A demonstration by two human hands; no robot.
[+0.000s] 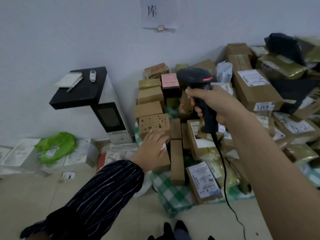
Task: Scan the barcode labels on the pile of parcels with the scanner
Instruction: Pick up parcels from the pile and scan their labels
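Observation:
A pile of cardboard parcels (256, 94) fills the right side of the floor, many with white barcode labels. My right hand (213, 103) grips the handle of a black corded scanner (195, 78), held upright above the pile with a red strip lit on its head. My left hand (152, 149), fingers spread, rests on a small brown box (162, 161) at the near left of the pile; a patterned brown box (154, 123) sits just behind it. A labelled box (204, 182) lies at the front on a green checked cloth (171, 193).
A black-and-white kiosk machine (110, 118) stands against the wall at left, with a notebook and pen on its black top. White boxes and a green bag (55, 148) lie on the floor at left. The scanner's cable (225, 179) hangs down to the floor.

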